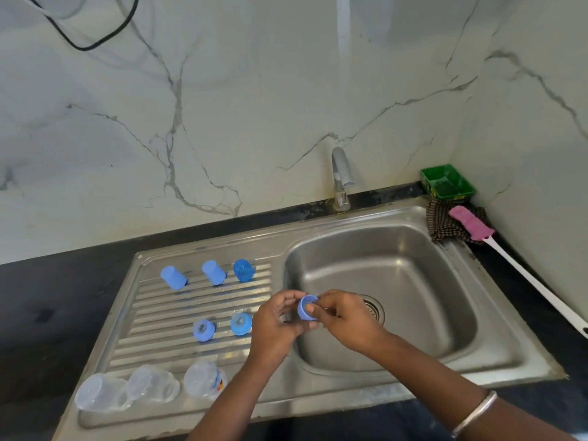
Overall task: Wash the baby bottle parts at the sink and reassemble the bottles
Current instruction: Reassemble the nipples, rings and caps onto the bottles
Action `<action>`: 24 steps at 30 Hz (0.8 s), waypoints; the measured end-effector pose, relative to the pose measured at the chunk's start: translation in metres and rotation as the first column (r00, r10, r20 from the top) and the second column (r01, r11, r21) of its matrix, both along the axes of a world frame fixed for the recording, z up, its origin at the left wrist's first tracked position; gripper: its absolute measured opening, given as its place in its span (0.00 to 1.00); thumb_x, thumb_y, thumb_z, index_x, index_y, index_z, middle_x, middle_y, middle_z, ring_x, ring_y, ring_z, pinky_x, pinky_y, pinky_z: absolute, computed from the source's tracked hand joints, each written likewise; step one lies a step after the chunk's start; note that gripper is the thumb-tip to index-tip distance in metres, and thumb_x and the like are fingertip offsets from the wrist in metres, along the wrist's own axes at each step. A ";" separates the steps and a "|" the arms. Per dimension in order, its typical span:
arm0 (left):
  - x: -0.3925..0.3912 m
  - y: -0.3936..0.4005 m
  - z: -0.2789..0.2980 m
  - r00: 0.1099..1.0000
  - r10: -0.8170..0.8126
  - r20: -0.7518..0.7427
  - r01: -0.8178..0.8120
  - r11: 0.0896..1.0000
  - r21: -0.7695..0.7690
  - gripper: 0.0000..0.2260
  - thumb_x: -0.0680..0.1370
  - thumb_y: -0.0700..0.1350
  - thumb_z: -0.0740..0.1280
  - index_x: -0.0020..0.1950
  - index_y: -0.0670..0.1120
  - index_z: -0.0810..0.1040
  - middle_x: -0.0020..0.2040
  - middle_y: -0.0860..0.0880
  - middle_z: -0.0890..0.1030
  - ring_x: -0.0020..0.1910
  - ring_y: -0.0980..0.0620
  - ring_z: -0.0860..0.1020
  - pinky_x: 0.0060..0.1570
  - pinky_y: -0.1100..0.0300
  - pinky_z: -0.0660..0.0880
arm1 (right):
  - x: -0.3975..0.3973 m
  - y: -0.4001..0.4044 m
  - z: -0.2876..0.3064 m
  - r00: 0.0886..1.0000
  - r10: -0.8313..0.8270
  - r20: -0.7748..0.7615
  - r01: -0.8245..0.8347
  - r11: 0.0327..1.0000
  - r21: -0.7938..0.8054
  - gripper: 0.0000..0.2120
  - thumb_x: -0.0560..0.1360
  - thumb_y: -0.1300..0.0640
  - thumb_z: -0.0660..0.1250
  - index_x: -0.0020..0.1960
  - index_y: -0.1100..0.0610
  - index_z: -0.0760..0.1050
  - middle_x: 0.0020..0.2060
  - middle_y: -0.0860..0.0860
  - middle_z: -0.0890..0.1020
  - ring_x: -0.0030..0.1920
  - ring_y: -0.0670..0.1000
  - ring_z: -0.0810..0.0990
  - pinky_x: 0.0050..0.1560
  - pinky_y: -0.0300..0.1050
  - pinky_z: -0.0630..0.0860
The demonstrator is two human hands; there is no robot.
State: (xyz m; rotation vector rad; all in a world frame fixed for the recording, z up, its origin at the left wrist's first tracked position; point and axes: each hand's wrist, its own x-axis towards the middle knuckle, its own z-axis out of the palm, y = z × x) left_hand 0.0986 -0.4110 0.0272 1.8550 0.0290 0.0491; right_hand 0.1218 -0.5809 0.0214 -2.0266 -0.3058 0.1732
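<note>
Parts are sorted in rows on the drainboard (152,316), likely to drain and stay matched: caps (173,277) far, collars (203,330) midway, clear bottles (152,388) near. One blue ring (308,308) is pinched between left hand (276,323) and right hand (345,316), fingers curled round it, over the basin's (413,281) left edge, probably so drips fall inside.

One head-worn camera is looking forward and steeply down from above the counter's front edge, facing the marble wall (222,106). It is taking in the whole steel sink (445,313) and the draining board (178,313) to its left, with the tap (341,176) at centre. Both forearms are entering from the bottom edge, near the lens. The wide angle is bending the edges. No second view is sharing the scene.
</note>
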 end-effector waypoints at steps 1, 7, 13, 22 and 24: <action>-0.001 0.000 0.000 1.000 -0.005 0.009 0.005 1.000 0.013 0.22 0.63 0.36 0.82 0.53 0.52 0.82 0.50 0.53 0.86 0.52 0.54 0.83 0.49 0.66 0.78 | 0.000 0.001 0.001 0.999 -0.036 -0.008 0.036 0.999 0.020 0.05 0.76 0.51 0.73 0.42 0.49 0.81 0.38 0.43 0.82 0.33 0.41 0.79 0.38 0.35 0.70; -0.004 -0.002 0.000 0.999 -0.028 0.033 0.029 0.999 -0.027 0.22 0.64 0.38 0.82 0.55 0.49 0.82 0.51 0.51 0.86 0.53 0.50 0.83 0.51 0.57 0.80 | 0.003 -0.001 0.005 0.951 -0.079 -0.298 0.158 0.955 0.250 0.18 0.67 0.57 0.79 0.48 0.47 0.73 0.40 0.53 0.85 0.35 0.52 0.85 0.36 0.48 0.83; -0.008 -0.004 0.002 0.996 -0.086 -0.034 0.085 0.995 -0.044 0.19 0.67 0.36 0.78 0.56 0.47 0.83 0.51 0.50 0.86 0.54 0.51 0.83 0.53 0.56 0.80 | 0.003 -0.006 0.005 0.924 -0.056 -0.379 0.178 0.939 0.294 0.10 0.67 0.62 0.80 0.44 0.58 0.82 0.39 0.61 0.84 0.36 0.54 0.85 0.38 0.48 0.84; -0.006 -0.009 0.007 0.972 0.016 -0.233 -0.035 0.996 -0.076 0.09 0.79 0.45 0.70 0.47 0.58 0.86 0.43 0.51 0.86 0.46 0.52 0.85 0.40 0.59 0.81 | 0.001 -0.004 0.008 0.960 -0.097 -0.262 0.160 0.959 0.233 0.05 0.68 0.58 0.79 0.42 0.52 0.84 0.36 0.51 0.84 0.35 0.53 0.84 0.41 0.51 0.85; -0.005 -0.007 0.004 0.968 0.037 -0.246 -0.063 0.993 -0.097 0.06 0.79 0.45 0.70 0.48 0.54 0.86 0.44 0.50 0.86 0.46 0.51 0.85 0.39 0.58 0.82 | 0.002 -0.004 0.008 0.958 -0.111 -0.265 0.181 0.950 0.256 0.03 0.71 0.60 0.76 0.42 0.53 0.85 0.35 0.49 0.83 0.36 0.51 0.85 0.42 0.53 0.85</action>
